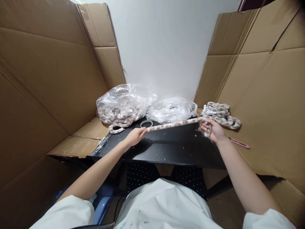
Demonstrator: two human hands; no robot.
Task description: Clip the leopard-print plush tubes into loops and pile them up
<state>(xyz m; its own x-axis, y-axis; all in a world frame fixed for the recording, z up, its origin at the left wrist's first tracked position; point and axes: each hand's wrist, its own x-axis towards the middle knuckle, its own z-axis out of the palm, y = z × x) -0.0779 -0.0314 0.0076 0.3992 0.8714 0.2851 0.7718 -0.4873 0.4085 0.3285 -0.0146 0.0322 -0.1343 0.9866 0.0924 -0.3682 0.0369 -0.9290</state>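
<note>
A fuzzy white cord with brown spots [175, 124] is stretched between my two hands above the black table. My left hand [135, 136] pinches its left end. My right hand [213, 129] is closed round the other end, and a short tuft of the cord hangs below those fingers. Just behind my left hand a roll of tape or similar ring [146, 123] lies on the table. Beyond my right hand sits a pile of the same spotted cords [219, 114], with white tags on it.
A clear plastic bag [126, 98] full of spotted cords stands at the back left, one cord spilling out. Beside it lies a second plastic bag [170, 109]. A pink-handled tool [240, 143] is at the right. Cardboard walls [47, 63] flank the black table [171, 149].
</note>
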